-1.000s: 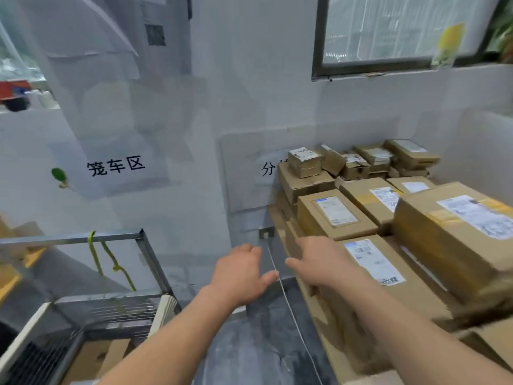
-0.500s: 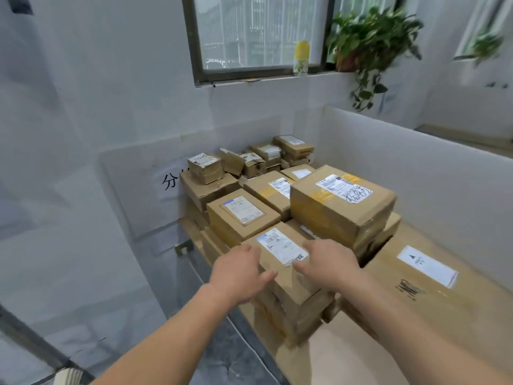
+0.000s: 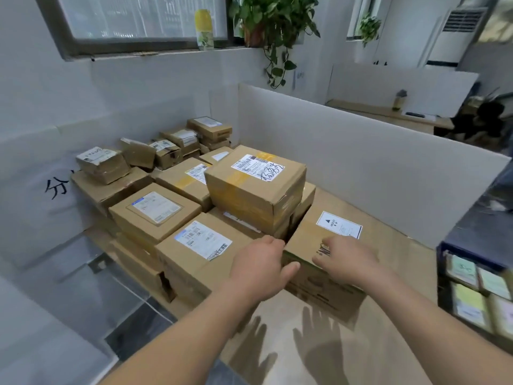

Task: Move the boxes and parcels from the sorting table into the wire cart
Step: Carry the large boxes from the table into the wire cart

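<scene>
Head view, looking down over my two forearms toward the sorting tabletop (image 3: 394, 245). My left hand (image 3: 259, 269) hangs palm down over the near left corner of a large flat carton (image 3: 313, 237), fingers relaxed and slightly bent, thumb pointing right across the carton's front top edge; whether the fingertips touch the cardboard I cannot tell. My right hand (image 3: 347, 258) lies palm down just beside it, fingers spread and loosely extended over the carton's top, holding nothing. Both hands cast spread-fingered shadows on the bare tabletop below the wrists. The large flat carton bears a white label marked HEAVY (image 3: 339, 224) near its far right side. Left of my left hand sits a medium box with a printed shipping label (image 3: 194, 247), stacked on other cartons at the tabletop's near left edge. Behind the hands, a taller box with handwriting on its label (image 3: 256, 187) rests on top of lower boxes. Further back, more labelled boxes fill the tabletop, and small parcels (image 3: 177, 143) lie against the wall in the far corner. A white partition (image 3: 361, 162) runs along the right side of the tabletop. A potted trailing plant (image 3: 273, 26) and a yellow bottle (image 3: 204, 29) stand on the window sill above.
</scene>
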